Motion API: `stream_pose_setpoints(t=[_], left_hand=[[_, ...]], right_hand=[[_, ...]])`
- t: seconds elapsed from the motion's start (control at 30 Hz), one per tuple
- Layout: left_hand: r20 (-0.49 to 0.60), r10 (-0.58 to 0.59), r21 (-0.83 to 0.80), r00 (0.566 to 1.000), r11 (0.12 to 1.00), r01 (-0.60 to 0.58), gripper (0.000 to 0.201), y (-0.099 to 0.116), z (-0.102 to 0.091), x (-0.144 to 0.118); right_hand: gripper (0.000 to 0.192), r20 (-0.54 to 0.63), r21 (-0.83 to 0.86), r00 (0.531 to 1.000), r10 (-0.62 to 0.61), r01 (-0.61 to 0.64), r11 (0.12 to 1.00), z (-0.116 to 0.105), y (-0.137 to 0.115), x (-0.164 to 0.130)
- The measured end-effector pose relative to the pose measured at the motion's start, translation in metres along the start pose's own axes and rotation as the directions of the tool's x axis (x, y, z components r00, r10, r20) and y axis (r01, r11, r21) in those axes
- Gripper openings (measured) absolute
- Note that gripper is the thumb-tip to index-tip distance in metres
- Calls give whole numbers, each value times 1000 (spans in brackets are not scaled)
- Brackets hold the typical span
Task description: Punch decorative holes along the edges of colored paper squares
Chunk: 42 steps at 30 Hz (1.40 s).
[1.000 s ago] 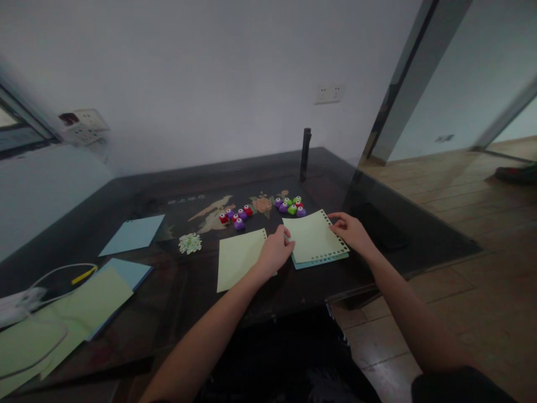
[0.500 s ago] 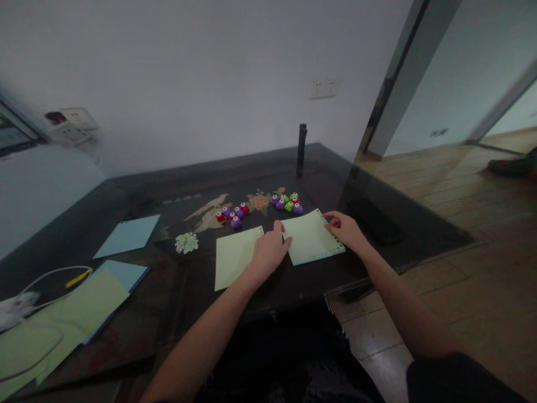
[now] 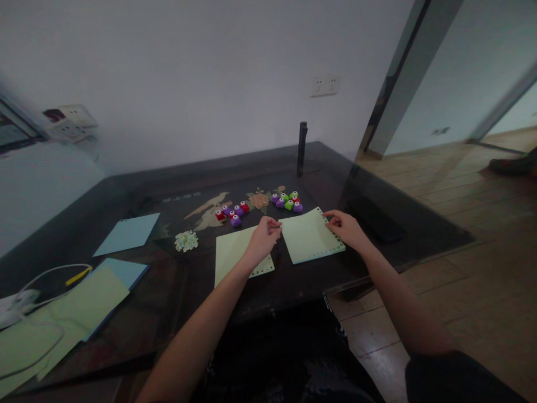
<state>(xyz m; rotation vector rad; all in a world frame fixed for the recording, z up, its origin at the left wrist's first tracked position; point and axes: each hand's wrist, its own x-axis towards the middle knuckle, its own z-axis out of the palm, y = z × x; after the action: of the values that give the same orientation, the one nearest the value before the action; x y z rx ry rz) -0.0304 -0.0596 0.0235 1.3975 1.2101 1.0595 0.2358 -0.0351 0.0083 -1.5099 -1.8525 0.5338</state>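
Note:
In front of me lies a small stack of pale green hole-punched paper (image 3: 310, 238), its row of holes along the right edge. My right hand (image 3: 346, 228) pinches that holed edge near its upper part. The fingers of my left hand (image 3: 263, 240) are pinched together at the stack's upper left corner; the fingertips partly hide what is between them. Beneath my left wrist and forearm lies another pale green sheet (image 3: 230, 252), also punched along its right edge and partly covered.
Behind the papers sit small red and purple eyeball-topped pieces (image 3: 235, 212) and a second purple, green and red group (image 3: 288, 202). Further left are a pile of tiny pale bits (image 3: 187, 241), a blue sheet (image 3: 130, 232), more sheets and a white cable. A black post (image 3: 301, 150) stands behind.
My left hand has lifted from the flat left side of the stack and turned, its fingers now pinched at the upper left corner. My right hand stays at the holed edge.

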Motion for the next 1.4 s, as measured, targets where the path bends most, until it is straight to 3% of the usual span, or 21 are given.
stream_pose_setpoints(t=[0.17, 0.47, 1.03, 1.27, 1.4], left_hand=[[0, 26, 29, 1000, 999, -26, 15, -2, 0, -1], [19, 81, 288, 997, 954, -83, 14, 7, 7, -14], [67, 94, 457, 993, 882, -114, 9, 6, 6, -16], [78, 126, 508, 989, 849, -149, 8, 5, 6, -15], [91, 164, 579, 982, 794, -186, 8, 9, 8, -18]], right_hand=[[30, 15, 23, 1000, -1, 1, 1000, -1, 0, 0], [29, 16, 20, 1000, 0, -1, 1000, 0, 1, 0], [22, 27, -126, 999, -45, 48, 991, 1, -5, -4], [19, 53, -207, 992, -113, 122, 971, 2, -4, -4], [18, 7, -215, 987, -159, 157, 964, 2, -1, -2]])
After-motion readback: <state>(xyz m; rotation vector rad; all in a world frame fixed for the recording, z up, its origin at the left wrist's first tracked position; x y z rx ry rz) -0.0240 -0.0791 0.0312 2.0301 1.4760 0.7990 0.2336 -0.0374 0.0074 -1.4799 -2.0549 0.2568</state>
